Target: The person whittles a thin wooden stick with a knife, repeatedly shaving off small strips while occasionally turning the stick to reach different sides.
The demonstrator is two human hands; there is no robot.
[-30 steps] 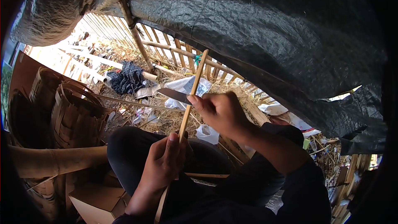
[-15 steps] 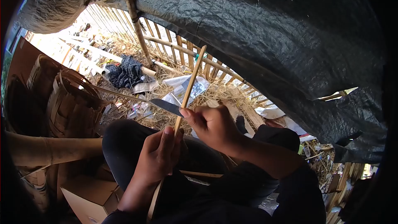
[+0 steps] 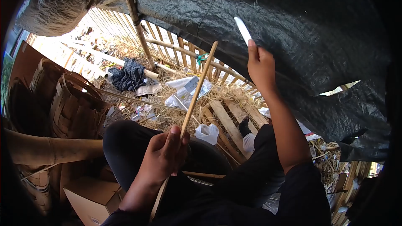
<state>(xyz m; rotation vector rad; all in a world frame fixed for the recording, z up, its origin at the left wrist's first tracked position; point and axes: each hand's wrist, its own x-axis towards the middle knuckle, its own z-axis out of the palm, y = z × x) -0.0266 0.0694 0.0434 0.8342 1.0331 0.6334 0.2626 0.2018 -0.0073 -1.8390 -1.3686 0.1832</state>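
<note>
My left hand is closed round a long, thin bamboo strip. The strip slants from below my wrist up past my knees, its upper end free in the air. My right hand is raised to the upper right, in front of the dark tarp. It grips a knife whose blade points up and to the left, shining bright with light. The knife's handle is hidden inside my fingers. Blade and strip are well apart.
Woven baskets and a thick bamboo pole stand at left, above a cardboard box. A dark tarp hangs at right. Straw, wooden planks and plastic litter cover the ground before a bamboo fence.
My right hand has lifted the knife off the bamboo strip and swung up to the right. The left hand keeps its hold; the strip's top leans slightly further right.
</note>
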